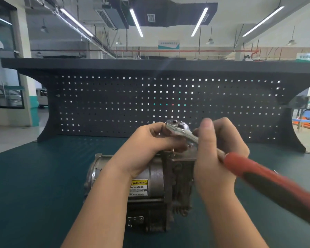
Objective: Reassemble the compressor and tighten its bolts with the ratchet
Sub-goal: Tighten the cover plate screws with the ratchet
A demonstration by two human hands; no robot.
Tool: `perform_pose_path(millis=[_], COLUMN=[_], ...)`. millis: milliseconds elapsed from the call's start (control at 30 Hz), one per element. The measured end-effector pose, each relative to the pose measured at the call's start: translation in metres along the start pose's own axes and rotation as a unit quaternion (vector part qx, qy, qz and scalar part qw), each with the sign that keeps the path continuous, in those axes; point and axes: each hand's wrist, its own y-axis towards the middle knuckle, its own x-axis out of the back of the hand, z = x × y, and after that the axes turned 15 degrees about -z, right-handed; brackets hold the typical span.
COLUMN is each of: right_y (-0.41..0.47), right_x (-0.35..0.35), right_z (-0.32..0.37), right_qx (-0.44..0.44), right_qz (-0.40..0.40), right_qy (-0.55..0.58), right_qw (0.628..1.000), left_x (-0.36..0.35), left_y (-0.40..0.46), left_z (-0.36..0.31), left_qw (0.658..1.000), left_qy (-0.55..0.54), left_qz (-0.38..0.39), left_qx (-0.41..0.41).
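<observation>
The compressor (150, 190) lies on its side on the green table (34, 185), under both hands. The left hand (147, 145) curls its fingers around the head of the ratchet (179, 128) above it. The right hand (217, 153) grips the ratchet's shaft near its red handle.

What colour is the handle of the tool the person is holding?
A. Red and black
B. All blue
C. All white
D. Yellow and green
A: the ratchet has a handle that is red near the right hand and black further down, while the left hand holds its shiny metal head above the compressor.
</observation>
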Motion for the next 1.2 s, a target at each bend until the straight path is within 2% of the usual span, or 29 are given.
perform_pose_path(millis=[67, 133, 167, 200, 300, 367, 433, 467, 500, 567, 600, 667, 700, 733, 800, 833, 867, 933, 967, 1033, 1100, 1133, 1200], right_y=[0.014, 0.021, 0.022, 0.02, 0.005, -0.007, -0.014, -0.016, -0.016, -0.012, -0.008, 0.003, 0.009, 0.014, 0.019, 0.018, 0.016, 0.009, 0.004, -0.004, -0.012, -0.013, -0.011], right_x=[0.006, 0.007, 0.007, 0.005, -0.005, -0.015, -0.024, -0.026, -0.026, -0.021, -0.017, -0.006, -0.002, 0.002, 0.005, 0.004, 0.002, -0.006, -0.01, -0.016, -0.019, -0.019, -0.014], right_z=[-0.016, -0.026, -0.028, -0.026, -0.005, 0.011, 0.021, 0.022, 0.022, 0.017, 0.012, 0.002, -0.004, -0.01, -0.018, -0.018, -0.015, 0.003, 0.012, 0.021, 0.021, 0.017, 0.006], right_qx=[-0.139, -0.298, -0.337, -0.332, -0.185, -0.049, 0.104, 0.154, 0.165, 0.098, 0.044, -0.06, -0.116, -0.191, -0.348, -0.376, -0.353, -0.198, -0.109, 0.067, 0.192, 0.218, 0.184], right_qz=[0.008, 0.009, 0.007, -0.004, -0.035, 0.024, 0.089, 0.101, 0.107, 0.119, 0.113, 0.059, 0.02, -0.023, -0.107, -0.132, -0.137, -0.09, -0.04, 0.061, 0.112, 0.125, 0.131], right_qy=[0.028, 0.062, 0.067, 0.062, 0.035, -0.046, -0.131, -0.147, -0.146, -0.118, -0.098, -0.051, -0.029, -0.008, 0.067, 0.094, 0.091, 0.058, 0.047, 0.031, 0.024, 0.015, -0.002], right_qw=[0.99, 0.953, 0.939, 0.941, 0.982, 0.997, 0.982, 0.972, 0.969, 0.981, 0.988, 0.995, 0.993, 0.981, 0.929, 0.912, 0.921, 0.974, 0.992, 0.995, 0.975, 0.968, 0.974], left_x=[-0.004, -0.008, -0.007, -0.006, -0.009, -0.01, -0.018, -0.021, -0.023, -0.022, -0.021, -0.013, -0.009, -0.007, -0.009, -0.01, -0.011, -0.009, -0.007, -0.007, -0.008, -0.009, -0.01], left_y=[0.0, 0.0, 0.0, -0.001, -0.004, -0.006, -0.009, -0.011, -0.016, -0.014, -0.013, -0.007, -0.006, -0.005, -0.003, -0.002, -0.002, -0.001, -0.001, -0.001, -0.005, -0.006, -0.006], left_z=[-0.002, -0.002, -0.002, -0.002, -0.003, -0.005, -0.004, 0.0, 0.003, 0.006, 0.001, -0.004, -0.003, -0.004, -0.001, 0.0, 0.0, 0.001, 0.001, 0.001, 0.005, 0.005, 0.007], left_qw=[1.0, 1.0, 1.0, 1.0, 0.999, 0.997, 0.991, 0.989, 0.987, 0.99, 0.995, 1.0, 1.0, 1.0, 1.0, 1.0, 0.999, 0.999, 0.998, 0.997, 0.997, 0.997, 0.997], left_qy=[-0.009, -0.005, -0.001, 0.009, 0.038, 0.051, 0.086, 0.076, 0.051, -0.002, -0.009, -0.001, -0.001, -0.005, -0.005, 0.006, 0.017, 0.033, 0.042, 0.061, 0.055, 0.051, 0.053], left_qz=[-0.001, -0.004, -0.013, -0.015, -0.025, -0.053, -0.1, -0.116, -0.137, -0.129, -0.092, -0.006, 0.014, 0.008, -0.016, -0.022, -0.03, -0.04, -0.041, -0.046, -0.048, -0.046, -0.042], left_qx=[0.004, 0.013, 0.011, 0.0, -0.007, -0.006, -0.029, -0.046, -0.066, -0.057, -0.035, -0.01, -0.007, -0.001, 0.003, -0.002, -0.001, 0.001, -0.004, -0.016, -0.014, -0.016, -0.021])
